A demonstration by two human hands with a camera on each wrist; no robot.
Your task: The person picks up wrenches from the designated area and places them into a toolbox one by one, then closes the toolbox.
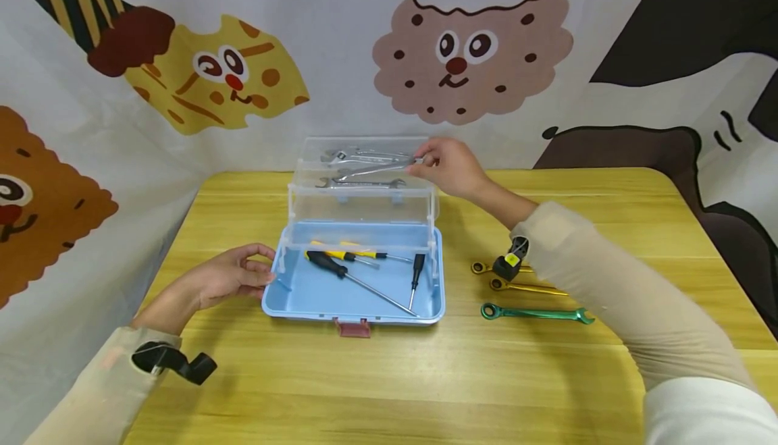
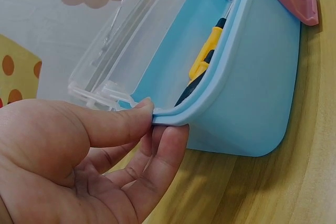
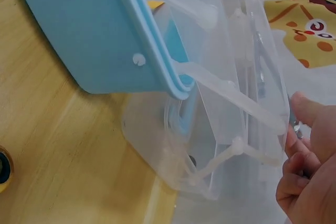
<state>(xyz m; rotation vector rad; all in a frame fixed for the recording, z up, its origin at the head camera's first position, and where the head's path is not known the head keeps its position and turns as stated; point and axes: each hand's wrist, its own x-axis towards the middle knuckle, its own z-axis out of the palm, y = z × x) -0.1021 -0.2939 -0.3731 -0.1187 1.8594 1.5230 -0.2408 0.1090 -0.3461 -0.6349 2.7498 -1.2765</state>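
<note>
A light-blue toolbox (image 1: 328, 296) stands with its clear lid back and its clear upper tray (image 1: 358, 211) raised. My left hand (image 1: 231, 276) pinches the box's left rim (image 2: 170, 117), thumb on top and fingers beneath. Over the tray, my right hand (image 1: 452, 167) grips one end of a silver wrench (image 1: 373, 169), whose other end points left. Another silver wrench (image 1: 365, 184) and an adjustable wrench (image 1: 338, 156) lie in the tray. Inside the box are a long black screwdriver (image 1: 328, 263), a small black screwdriver (image 1: 417, 271) and yellow-handled screwdrivers (image 1: 371, 253).
Right of the box, two gold wrenches (image 1: 529, 288) and a green wrench (image 1: 535, 313) lie on the wooden table (image 1: 389, 384); my right forearm passes over the gold ones. A pink latch (image 1: 353, 328) hangs at the box's front. Behind the table hangs a printed cloth (image 1: 340, 87).
</note>
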